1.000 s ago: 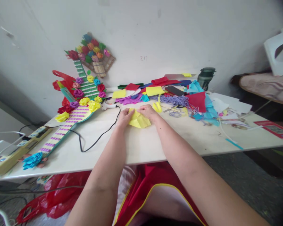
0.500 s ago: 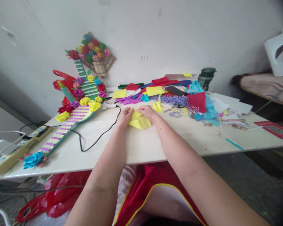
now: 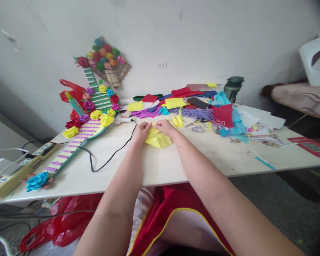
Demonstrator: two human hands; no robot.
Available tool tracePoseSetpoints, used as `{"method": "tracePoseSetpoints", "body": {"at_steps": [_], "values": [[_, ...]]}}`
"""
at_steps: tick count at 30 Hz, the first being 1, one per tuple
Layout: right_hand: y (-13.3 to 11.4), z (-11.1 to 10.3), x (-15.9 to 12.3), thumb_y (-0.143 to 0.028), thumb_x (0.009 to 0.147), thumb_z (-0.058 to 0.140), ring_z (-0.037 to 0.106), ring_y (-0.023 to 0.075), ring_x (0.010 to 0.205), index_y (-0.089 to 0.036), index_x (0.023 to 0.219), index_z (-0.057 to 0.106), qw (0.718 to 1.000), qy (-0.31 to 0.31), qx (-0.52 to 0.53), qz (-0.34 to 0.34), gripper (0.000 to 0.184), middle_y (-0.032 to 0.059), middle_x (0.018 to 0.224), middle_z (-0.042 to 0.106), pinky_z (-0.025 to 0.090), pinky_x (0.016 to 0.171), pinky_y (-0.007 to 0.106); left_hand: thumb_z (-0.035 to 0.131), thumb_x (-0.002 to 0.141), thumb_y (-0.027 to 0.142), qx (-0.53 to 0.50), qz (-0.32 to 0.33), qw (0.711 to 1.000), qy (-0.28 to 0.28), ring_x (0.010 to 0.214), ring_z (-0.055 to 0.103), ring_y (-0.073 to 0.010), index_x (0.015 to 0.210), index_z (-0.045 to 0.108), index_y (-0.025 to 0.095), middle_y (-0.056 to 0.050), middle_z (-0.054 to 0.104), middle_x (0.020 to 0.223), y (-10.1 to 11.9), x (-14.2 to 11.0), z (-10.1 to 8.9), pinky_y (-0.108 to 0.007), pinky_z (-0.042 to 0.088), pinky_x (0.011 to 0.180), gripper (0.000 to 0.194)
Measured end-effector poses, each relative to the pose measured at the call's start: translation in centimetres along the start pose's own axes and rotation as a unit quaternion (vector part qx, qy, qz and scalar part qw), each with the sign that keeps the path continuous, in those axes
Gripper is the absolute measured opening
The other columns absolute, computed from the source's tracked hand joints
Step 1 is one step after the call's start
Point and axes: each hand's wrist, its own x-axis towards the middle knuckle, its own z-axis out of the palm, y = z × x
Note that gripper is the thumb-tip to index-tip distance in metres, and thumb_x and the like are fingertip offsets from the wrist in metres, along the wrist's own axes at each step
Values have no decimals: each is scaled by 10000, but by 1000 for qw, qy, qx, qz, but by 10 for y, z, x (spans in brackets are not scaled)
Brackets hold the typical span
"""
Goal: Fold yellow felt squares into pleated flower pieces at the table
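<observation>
Currently left hand [image 3: 142,131] and right hand [image 3: 164,128] pinch yellow sheet [image 3: 159,140] by its far edge, hands close together; sheet spreads between and nearer than them, over tabletop [image 3: 162,169]. Purple yarn [image 3: 196,113] beyond right hand, rightward.

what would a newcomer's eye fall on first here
Probably the colourful flower bouquet by the wall at back left, with the purple-striped board below it. Then the yellow sheet held by the left hand and right hand at centre, and the coloured scraps spread behind them.
</observation>
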Motion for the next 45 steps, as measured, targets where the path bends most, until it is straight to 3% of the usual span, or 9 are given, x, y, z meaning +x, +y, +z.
{"method": "tracePoseSetpoints", "body": {"at_steps": [6, 13, 18, 22, 25, 29, 35, 40, 45], "values": [[-2, 0, 0, -356, 679, 594, 403, 103, 558, -168, 541, 495, 1000, 24, 8, 7, 253, -43, 524, 408, 318, 536, 230, 631, 732, 446, -12, -7, 1000, 3, 448, 378, -72, 667, 506, 177, 57, 436, 508, -2, 2, 1, -202, 266, 446, 304], [0, -6, -1, -405, 658, 622, 429, 107, 538, -156, 561, 545, 998, 43, 21, 52, 278, -39, 512, 450, 329, 515, 229, 650, 729, 400, -37, 10, 993, 110, 456, 380, -69, 624, 490, 179, 54, 425, 502, -4, 7, 1, -195, 282, 451, 293], [1, -5, 0, -407, 634, 642, 416, 95, 533, -149, 555, 561, 997, 55, 18, 41, 282, -46, 525, 454, 324, 515, 226, 673, 711, 415, -44, -16, 993, 111, 472, 387, -74, 605, 514, 167, 46, 442, 508, -3, 8, 1, -202, 295, 464, 313], [-5, -5, -3, -455, 641, 668, 409, 87, 513, -157, 540, 521, 996, 62, 38, 46, 348, -52, 506, 433, 318, 493, 220, 652, 734, 385, -8, 8, 990, 138, 473, 314, -64, 546, 459, 169, 58, 377, 488, -8, 11, -1, -205, 248, 462, 345], [-10, -6, -5, -539, 669, 667, 447, 89, 496, -166, 564, 497, 992, 60, 95, 56, 423, -45, 503, 461, 337, 468, 212, 618, 766, 363, 12, 41, 979, 198, 498, 309, -74, 540, 440, 175, 58, 355, 490, -10, 14, -4, -207, 247, 481, 343], [-12, -5, -5, -608, 736, 609, 569, 127, 509, -159, 729, 562, 969, 12, 214, 122, 452, 20, 609, 619, 418, 438, 223, 563, 808, 330, 16, 44, 952, 301, 516, 309, -84, 538, 422, 182, 56, 336, 498, -8, 15, -8, -211, 261, 507, 340], [-13, 6, -6, -434, 754, 697, 627, 116, 544, -143, 769, 549, 956, -50, 249, 145, 328, 70, 697, 706, 447, 425, 180, 503, 843, 334, -35, 17, 922, 386, 509, 303, -86, 533, 367, 195, 56, 302, 502, -7, 16, -10, -222, 270, 509, 366], [-21, 14, -9, -282, 746, 728, 599, 82, 489, -118, 772, 601, 969, 11, 203, 136, 208, 45, 683, 703, 425, 425, 158, 564, 800, 375, -65, 16, 930, 361, 493, 311, -76, 536, 389, 191, 59, 329, 498, -11, 18, -6, -214, 277, 492, 367], [-24, 7, -8, -188, 736, 721, 564, 69, 435, -109, 766, 623, 973, 51, 171, 143, 129, 32, 678, 697, 415, 413, 162, 681, 667, 486, -163, 4, 954, 250, 446, 332, -64, 559, 417, 192, 69, 358, 483, -7, 13, -3, -205, 277, 441, 410]]}}
